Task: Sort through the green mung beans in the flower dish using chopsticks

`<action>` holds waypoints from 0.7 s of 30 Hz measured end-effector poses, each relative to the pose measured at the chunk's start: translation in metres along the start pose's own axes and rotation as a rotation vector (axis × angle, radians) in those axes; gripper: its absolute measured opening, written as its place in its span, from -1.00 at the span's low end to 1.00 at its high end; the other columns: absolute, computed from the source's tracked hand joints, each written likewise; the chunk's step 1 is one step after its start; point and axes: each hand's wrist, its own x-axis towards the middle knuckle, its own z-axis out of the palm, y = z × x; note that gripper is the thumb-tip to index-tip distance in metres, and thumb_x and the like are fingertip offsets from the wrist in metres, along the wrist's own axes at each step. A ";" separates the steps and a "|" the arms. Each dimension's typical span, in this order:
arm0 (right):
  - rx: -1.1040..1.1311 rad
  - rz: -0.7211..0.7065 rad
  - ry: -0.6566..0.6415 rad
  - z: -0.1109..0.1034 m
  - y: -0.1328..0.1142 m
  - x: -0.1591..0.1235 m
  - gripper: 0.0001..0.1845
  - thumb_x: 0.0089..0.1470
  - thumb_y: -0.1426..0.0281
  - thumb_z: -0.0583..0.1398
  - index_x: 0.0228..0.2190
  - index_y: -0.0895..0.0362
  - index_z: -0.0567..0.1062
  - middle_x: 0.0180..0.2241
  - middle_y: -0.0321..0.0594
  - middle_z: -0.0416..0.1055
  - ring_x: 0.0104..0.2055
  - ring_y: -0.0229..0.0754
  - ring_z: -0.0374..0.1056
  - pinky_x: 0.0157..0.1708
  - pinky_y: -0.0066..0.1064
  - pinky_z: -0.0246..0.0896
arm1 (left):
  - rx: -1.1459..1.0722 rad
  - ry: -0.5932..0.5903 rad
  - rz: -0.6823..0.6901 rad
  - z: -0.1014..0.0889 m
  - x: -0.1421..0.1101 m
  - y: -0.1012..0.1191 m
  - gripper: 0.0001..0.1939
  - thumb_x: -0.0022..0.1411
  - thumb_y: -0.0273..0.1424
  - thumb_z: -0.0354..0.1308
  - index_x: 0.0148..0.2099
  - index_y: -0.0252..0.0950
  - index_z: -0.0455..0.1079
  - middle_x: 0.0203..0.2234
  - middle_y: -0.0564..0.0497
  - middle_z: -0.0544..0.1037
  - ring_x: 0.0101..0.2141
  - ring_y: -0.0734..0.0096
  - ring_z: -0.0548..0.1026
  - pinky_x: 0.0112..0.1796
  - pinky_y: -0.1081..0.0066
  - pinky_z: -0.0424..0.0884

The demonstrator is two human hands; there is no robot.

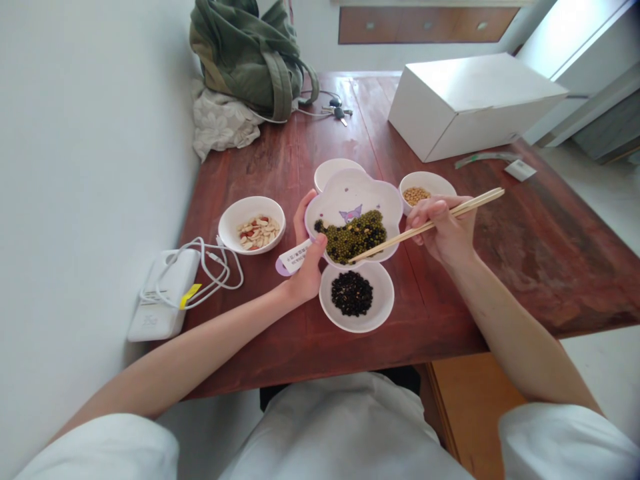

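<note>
My left hand (306,263) grips the near-left rim of a flower-shaped white plate (357,190) and holds it tilted above the table. A heap of green and dark beans (354,235) lies on the plate's lower half. My right hand (443,227) is closed on a pair of wooden chopsticks (435,223), and their tips rest in the bean heap. Right below the plate stands a white bowl of black beans (353,293). A bowl of yellow soybeans (423,193) sits by my right hand.
A bowl of peanuts (256,230) stands to the left, an empty white bowl (333,170) behind the plate. A white charger with coiled cable (175,287) lies at the left edge. A green bag (250,53), keys (337,110) and a white box (465,100) occupy the back.
</note>
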 end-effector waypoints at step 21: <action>-0.051 0.024 0.015 0.004 -0.005 -0.003 -0.39 0.07 -0.14 0.52 -0.64 0.09 0.65 -0.66 -0.19 0.51 -0.74 -0.29 0.27 -0.85 -0.43 -0.02 | 0.004 0.006 -0.021 0.002 -0.001 0.003 -0.33 0.53 -0.09 0.24 0.59 0.06 0.27 0.41 -0.01 0.58 0.61 0.06 0.20 0.59 -0.01 0.15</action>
